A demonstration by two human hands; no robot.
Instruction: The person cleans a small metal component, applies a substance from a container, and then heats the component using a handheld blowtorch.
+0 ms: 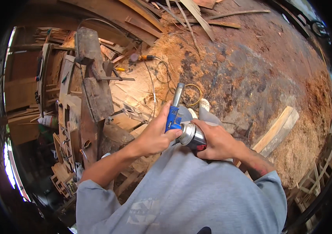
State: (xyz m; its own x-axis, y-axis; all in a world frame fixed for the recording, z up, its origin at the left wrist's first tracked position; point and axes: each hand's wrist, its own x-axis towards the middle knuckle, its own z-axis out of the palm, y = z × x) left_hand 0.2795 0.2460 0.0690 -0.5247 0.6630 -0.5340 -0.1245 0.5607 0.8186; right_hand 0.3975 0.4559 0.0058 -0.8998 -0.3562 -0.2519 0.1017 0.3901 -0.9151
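Observation:
In front of my shirt I hold a gas torch made of two joined parts. My left hand (pixel 154 134) is closed round the blue torch head (pixel 173 118), its thumb lying near the collar. The metal nozzle (pixel 178 94) points up and away from me. Attached at the lower right is a gas canister (pixel 193 136) with a silvery top and a dark and red side. My right hand (pixel 219 141) wraps the canister from the right. No flame shows at the nozzle. My palms hide part of both pieces.
A heavy wooden workbench (pixel 97 97) with a squared timber block stands at left. An orange-and-black power tool (pixel 146 57) lies on the sawdust with its cord. A thick wooden beam (pixel 277 130) lies at right. Planks (pixel 197 17) are scattered at the far side.

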